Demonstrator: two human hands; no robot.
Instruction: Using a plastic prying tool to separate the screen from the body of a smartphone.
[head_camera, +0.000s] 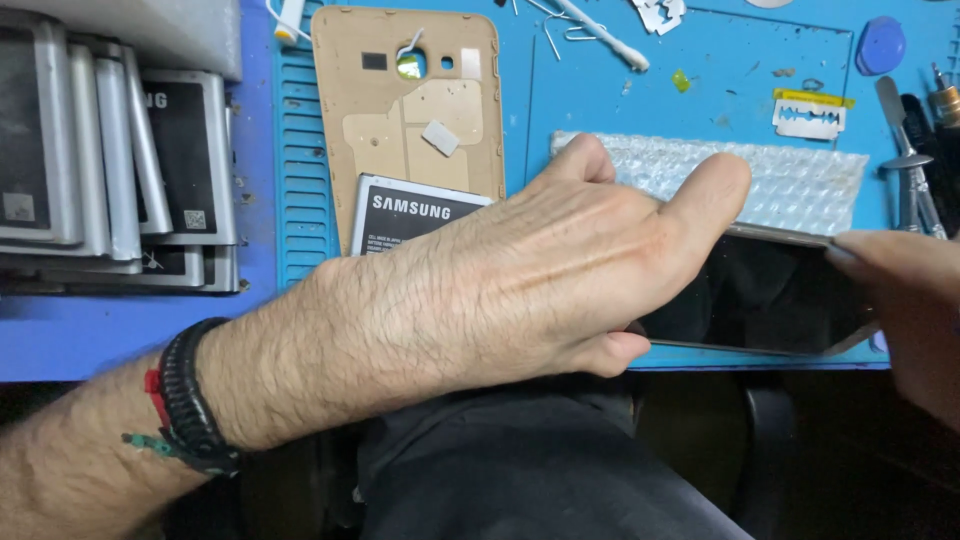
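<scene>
My left hand (540, 270) reaches across the near edge of the blue work mat (700, 100) and grips the left end of a dark-screened phone (770, 295), thumb on its top edge. At the far right, my right hand (905, 300) pinches the phone's other end. The phone is held level just above the mat's front edge. Behind my left hand lies a gold phone back cover (410, 100), inside face up. A black and white battery (410, 220) rests at its lower end, partly hidden by my hand.
A strip of bubble wrap (790, 180) lies behind the phone. Razor blades (808, 118), a blue pick (882, 42), tweezers and metal tools (910, 150) sit at the right. Several stacked batteries (120, 160) fill the left side.
</scene>
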